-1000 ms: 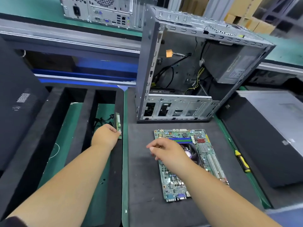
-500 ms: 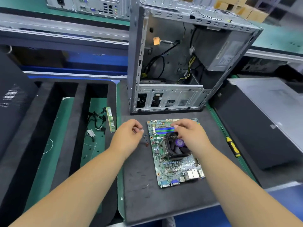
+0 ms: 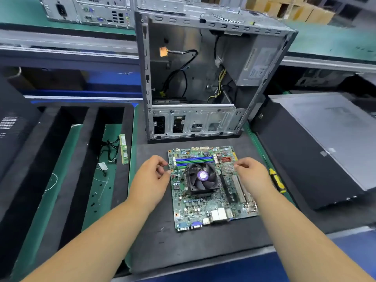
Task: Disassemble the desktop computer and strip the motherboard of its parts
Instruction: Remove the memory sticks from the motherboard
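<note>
Green benches and a dark mat point(image 3: 154, 247) fill this workshop. On the mat lies the motherboard point(image 3: 211, 188), flat, with its black fan point(image 3: 202, 177) on top. Behind it stands the open computer case point(image 3: 205, 74), wires hanging inside. The left hand point(image 3: 151, 181) sits at the board's left edge, fingers curled, pinching something tiny. The right hand point(image 3: 251, 174) hovers over the right side, fingers curled; I cannot tell if it holds anything. A memory stick point(image 3: 124, 149) lies in the left tray. A yellow screwdriver point(image 3: 277, 181) rests just right of that hand.
</note>
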